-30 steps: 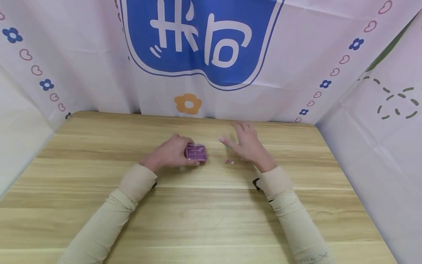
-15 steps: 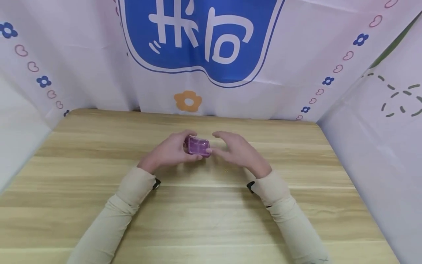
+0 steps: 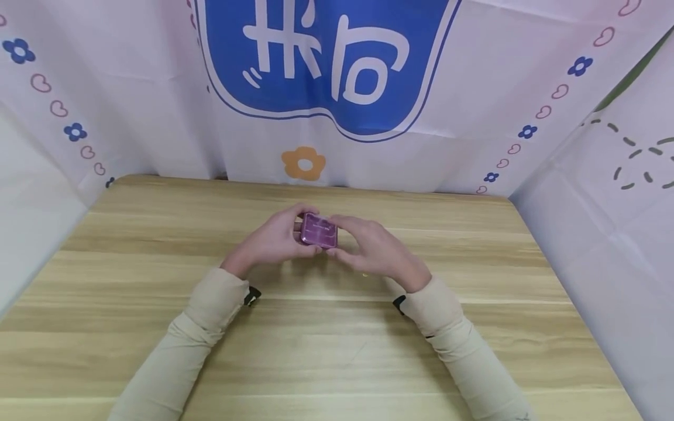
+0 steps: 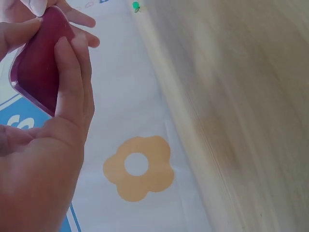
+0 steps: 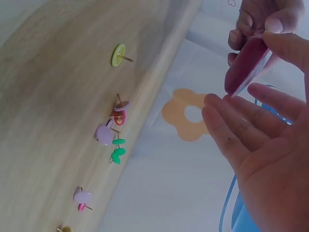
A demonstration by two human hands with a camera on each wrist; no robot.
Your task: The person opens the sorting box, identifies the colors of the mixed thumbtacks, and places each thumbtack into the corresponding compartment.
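A small purple box (image 3: pixel 319 231) with rounded corners and a shiny top is raised over the table, tilted, between both hands. My left hand (image 3: pixel 276 238) grips its left side, thumb on the near edge and fingers along the far edge. On the right side, my right hand (image 3: pixel 376 248) holds it by the edges between thumb and fingertips. Seen by the right wrist camera, the dark red-purple underside of the box (image 5: pixel 246 65) faces the table. Loose thumbtacks lie below the right hand, among them a yellow one (image 5: pixel 118 55), a lilac one (image 5: pixel 105 134) and a green one (image 5: pixel 119 141).
The wooden table (image 3: pixel 316 351) ends at the back against a printed white cloth (image 3: pixel 158 117). More thumbtacks, such as another lilac one (image 5: pixel 82 196), are scattered along the tabletop. Near the table's back edge sits a green tack (image 4: pixel 136 6).
The right hand has come left from over the thumbtacks and taken hold of the box's right side. The left hand has lifted and tilted the box slightly.
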